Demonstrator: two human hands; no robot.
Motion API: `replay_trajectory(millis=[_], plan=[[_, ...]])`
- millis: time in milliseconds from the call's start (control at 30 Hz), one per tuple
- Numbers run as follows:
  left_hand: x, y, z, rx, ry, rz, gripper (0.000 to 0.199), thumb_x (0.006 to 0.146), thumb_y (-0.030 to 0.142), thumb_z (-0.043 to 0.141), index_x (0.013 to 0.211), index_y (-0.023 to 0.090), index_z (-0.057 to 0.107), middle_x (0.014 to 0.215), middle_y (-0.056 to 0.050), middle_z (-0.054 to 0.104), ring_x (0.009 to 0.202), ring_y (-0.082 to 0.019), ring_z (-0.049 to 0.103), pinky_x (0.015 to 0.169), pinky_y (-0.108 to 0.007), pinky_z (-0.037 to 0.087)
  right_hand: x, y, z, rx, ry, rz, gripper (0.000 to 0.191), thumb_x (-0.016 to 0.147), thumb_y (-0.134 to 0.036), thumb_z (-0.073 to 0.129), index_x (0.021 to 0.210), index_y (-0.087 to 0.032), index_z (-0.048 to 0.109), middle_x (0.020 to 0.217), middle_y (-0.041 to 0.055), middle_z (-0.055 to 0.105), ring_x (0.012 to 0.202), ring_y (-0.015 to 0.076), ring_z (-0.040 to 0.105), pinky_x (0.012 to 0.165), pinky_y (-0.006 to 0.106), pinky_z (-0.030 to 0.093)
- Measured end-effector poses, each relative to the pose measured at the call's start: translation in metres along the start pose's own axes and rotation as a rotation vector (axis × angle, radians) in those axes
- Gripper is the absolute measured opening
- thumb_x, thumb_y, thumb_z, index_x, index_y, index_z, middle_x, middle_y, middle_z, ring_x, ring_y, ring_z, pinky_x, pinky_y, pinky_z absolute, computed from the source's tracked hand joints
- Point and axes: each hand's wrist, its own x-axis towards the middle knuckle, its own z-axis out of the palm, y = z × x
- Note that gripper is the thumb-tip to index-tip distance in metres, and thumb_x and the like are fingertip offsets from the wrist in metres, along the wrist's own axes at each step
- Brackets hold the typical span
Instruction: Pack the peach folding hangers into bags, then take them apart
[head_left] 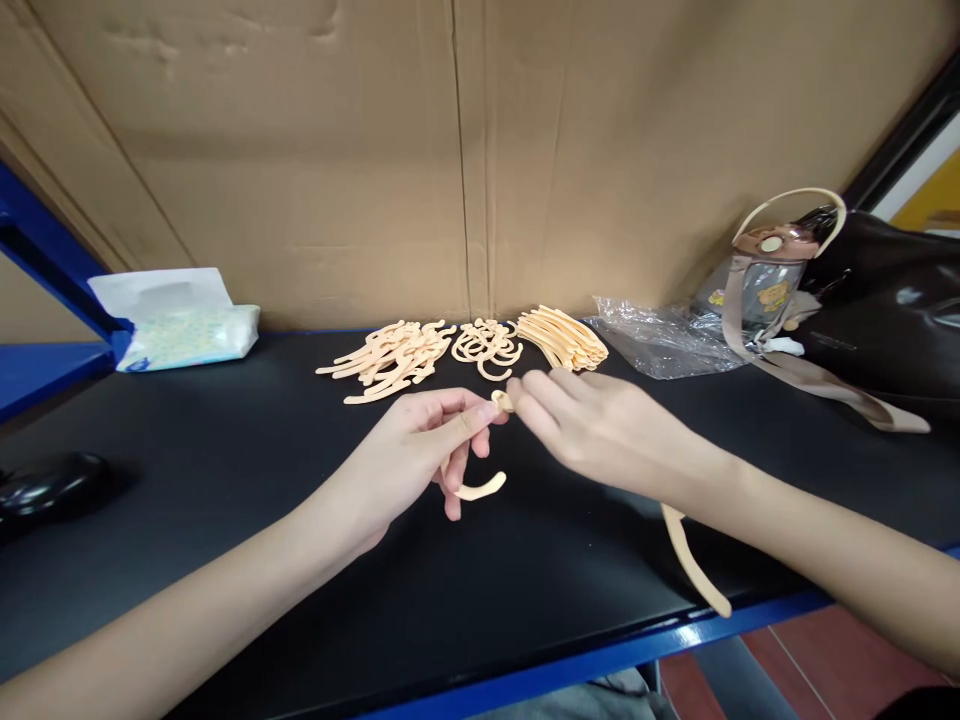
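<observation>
My left hand [431,435] is closed on a curved cream plastic piece [484,488], whose bent end sticks out below the fingers. Thumb and forefinger pinch a small cream end [502,401], where my right hand [574,415] meets it from the other side. The right fingers are curled closed around this same end; most of what they grip is hidden behind the knuckles. Under my right forearm a longer curved cream strip [697,570] shows near the table's front edge, its upper part hidden by the arm.
Behind my hands lie a pile of wavy cream pieces [397,355], a pile of cream hooks [487,345] and a stack of cream strips [562,338]. A tissue pack [187,335], black mouse [56,485], clear plastic bag [660,340], strapped bottle [772,285] and black bag [892,310] surround them.
</observation>
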Motion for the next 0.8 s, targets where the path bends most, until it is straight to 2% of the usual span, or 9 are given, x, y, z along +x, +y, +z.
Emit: replay_trajectory(millis=[67, 167, 233, 300, 400, 500, 600, 700, 800], plan=[[0.001, 0.0, 0.0, 0.016, -0.01, -0.011, 0.032, 0.087, 0.036, 0.059, 0.062, 0.017, 0.056, 0.038, 0.006, 0.043, 0.033, -0.007, 0.039, 0.033, -0.017, 0.045, 0.001, -0.007, 0.005, -0.054, 0.03, -0.03, 0.033, 0.094, -0.005, 0.031, 0.109, -0.007, 0.06, 0.082, 0.0088, 0.061, 0.067, 0.0179, 0.056, 0.053, 0.031, 0.035], [0.0, -0.001, 0.004, 0.032, 0.012, -0.012, 0.03, 0.086, 0.035, 0.061, 0.062, 0.016, 0.057, 0.04, 0.006, 0.045, 0.036, -0.007, 0.043, 0.037, -0.018, 0.048, 0.004, -0.013, 0.011, -0.013, -0.011, 0.057, 0.029, 0.092, -0.003, 0.032, 0.103, -0.008, 0.059, 0.077, 0.0066, 0.059, 0.058, 0.0157, 0.054, 0.049, 0.029, 0.032], [-0.003, -0.003, 0.011, 0.035, 0.05, -0.003, 0.027, 0.086, 0.032, 0.06, 0.064, 0.015, 0.058, 0.043, 0.006, 0.049, 0.037, -0.008, 0.046, 0.04, -0.019, 0.049, 0.007, -0.01, 0.014, 0.139, -0.129, 0.173, 0.024, 0.088, -0.001, 0.037, 0.094, -0.01, 0.058, 0.071, 0.0046, 0.059, 0.052, 0.0147, 0.052, 0.046, 0.028, 0.028], [-0.005, -0.003, 0.018, 0.054, 0.068, 0.014, 0.023, 0.086, 0.028, 0.059, 0.068, 0.015, 0.059, 0.048, 0.005, 0.055, 0.039, -0.007, 0.049, 0.041, -0.017, 0.047, 0.008, 0.0, 0.016, 0.333, -0.246, 0.36, 0.021, 0.084, 0.0, 0.042, 0.094, -0.011, 0.056, 0.065, 0.0025, 0.058, 0.049, 0.0144, 0.05, 0.046, 0.027, 0.027], [0.003, 0.004, 0.021, 0.122, 0.084, 0.094, 0.016, 0.085, 0.025, 0.061, 0.073, 0.014, 0.064, 0.06, 0.001, 0.063, 0.05, -0.008, 0.056, 0.046, -0.015, 0.046, 0.007, 0.023, 0.02, 0.754, -0.241, 0.63, 0.018, 0.09, -0.009, 0.038, 0.093, -0.013, 0.055, 0.065, 0.0008, 0.058, 0.05, 0.0123, 0.05, 0.052, 0.025, 0.033], [0.038, 0.02, 0.008, 0.235, 0.214, 0.199, 0.013, 0.082, 0.027, 0.065, 0.081, 0.015, 0.069, 0.076, -0.002, 0.066, 0.07, -0.014, 0.062, 0.052, -0.018, 0.05, 0.004, 0.041, 0.021, 1.186, -0.095, 0.736, 0.026, 0.095, -0.021, 0.034, 0.081, -0.016, 0.056, 0.069, -0.0003, 0.057, 0.056, 0.0096, 0.051, 0.057, 0.022, 0.037], [0.092, 0.031, -0.01, 0.449, 0.383, 0.2, 0.018, 0.085, 0.029, 0.061, 0.09, 0.015, 0.071, 0.084, -0.005, 0.07, 0.073, -0.016, 0.064, 0.059, -0.024, 0.05, 0.005, 0.048, 0.019, 1.382, 0.017, 0.907, 0.026, 0.09, -0.02, 0.039, 0.07, -0.017, 0.056, 0.06, -0.0031, 0.044, 0.052, 0.0084, 0.038, 0.049, 0.022, 0.029], [0.14, 0.029, -0.022, 0.553, 0.491, 0.17, 0.013, 0.078, 0.025, 0.068, 0.083, 0.014, 0.07, 0.086, -0.009, 0.071, 0.084, -0.023, 0.065, 0.073, -0.032, 0.049, 0.006, 0.05, 0.018, 1.587, 0.101, 1.09, 0.024, 0.087, -0.017, 0.04, 0.068, -0.017, 0.055, 0.057, -0.004, 0.037, 0.048, 0.0082, 0.033, 0.044, 0.021, 0.023], [0.163, 0.02, -0.026, 0.654, 0.585, 0.173, 0.008, 0.07, 0.017, 0.072, 0.076, 0.017, 0.067, 0.093, -0.01, 0.071, 0.102, -0.031, 0.061, 0.089, -0.04, 0.043, 0.005, 0.053, 0.023, 1.76, 0.167, 1.143, 0.02, 0.083, -0.016, 0.043, 0.069, -0.018, 0.057, 0.057, -0.0023, 0.044, 0.049, 0.0089, 0.041, 0.044, 0.02, 0.029]])
